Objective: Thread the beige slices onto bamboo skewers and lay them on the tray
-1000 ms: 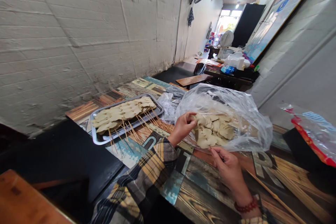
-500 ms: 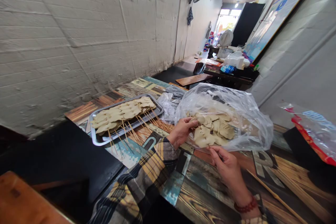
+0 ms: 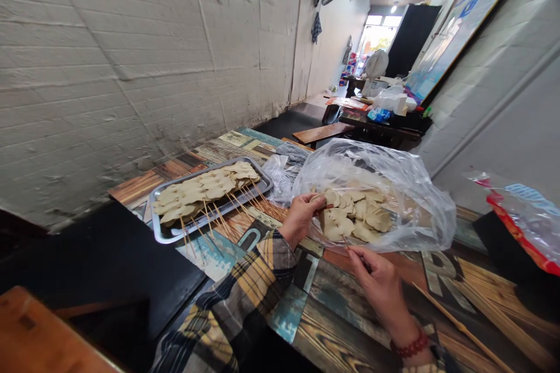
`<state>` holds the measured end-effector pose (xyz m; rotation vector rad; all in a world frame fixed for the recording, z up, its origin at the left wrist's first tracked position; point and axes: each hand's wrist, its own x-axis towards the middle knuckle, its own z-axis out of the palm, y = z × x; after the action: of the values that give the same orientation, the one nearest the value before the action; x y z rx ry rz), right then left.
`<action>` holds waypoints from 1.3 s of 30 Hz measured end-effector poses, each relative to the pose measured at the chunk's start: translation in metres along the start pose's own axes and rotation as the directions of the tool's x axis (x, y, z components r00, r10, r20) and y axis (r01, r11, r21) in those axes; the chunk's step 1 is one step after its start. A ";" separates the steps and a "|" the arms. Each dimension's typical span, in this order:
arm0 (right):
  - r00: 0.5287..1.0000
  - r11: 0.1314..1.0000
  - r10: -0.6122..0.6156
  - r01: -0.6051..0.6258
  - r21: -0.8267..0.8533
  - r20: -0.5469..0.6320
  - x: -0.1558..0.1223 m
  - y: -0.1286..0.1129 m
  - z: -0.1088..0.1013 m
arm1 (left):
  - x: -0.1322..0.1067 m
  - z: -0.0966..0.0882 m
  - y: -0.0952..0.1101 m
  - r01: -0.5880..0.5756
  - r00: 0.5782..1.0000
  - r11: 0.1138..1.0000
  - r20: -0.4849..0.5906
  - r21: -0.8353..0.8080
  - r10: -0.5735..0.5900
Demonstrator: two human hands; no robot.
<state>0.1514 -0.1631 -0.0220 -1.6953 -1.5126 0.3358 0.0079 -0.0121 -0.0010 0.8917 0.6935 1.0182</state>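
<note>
My left hand is closed, pinching the edge of a flat tan food slice at the mouth of a clear plastic bag. Inside the bag lies a heap of the same tan slices. My right hand is closed on a thin bamboo skewer whose tip points up into the heap. A metal tray to the left holds several finished skewers of slices, sticks pointing toward me.
Loose bamboo skewers lie on the patterned wooden table at the right. A red-edged plastic packet sits at far right. A brick wall runs along the left; benches and cluttered tables stand further back.
My left hand has drawn back slightly from the heap with a slice in its pinch. My right hand has shifted a little lower with the skewer. Tray and bag are unmoved.
</note>
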 end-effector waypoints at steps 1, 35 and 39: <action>1.000 1.000 -0.013 0.013 0.010 -0.003 0.000 -0.001 0.000 | 0.000 0.000 0.000 0.003 1.000 1.000 -0.003 0.005 -0.003; 0.997 0.996 0.078 -0.079 0.040 0.009 0.002 -0.014 -0.001 | -0.008 0.006 0.008 0.147 0.985 0.984 0.101 -0.096 -0.137; 0.996 0.996 0.088 -0.089 0.021 0.024 0.002 -0.013 -0.002 | -0.009 0.008 0.007 0.184 0.978 0.974 0.127 -0.135 -0.167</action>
<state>0.1439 -0.1627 -0.0105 -1.7496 -1.4479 0.4184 0.0084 -0.0207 0.0099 0.7407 0.5821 0.8415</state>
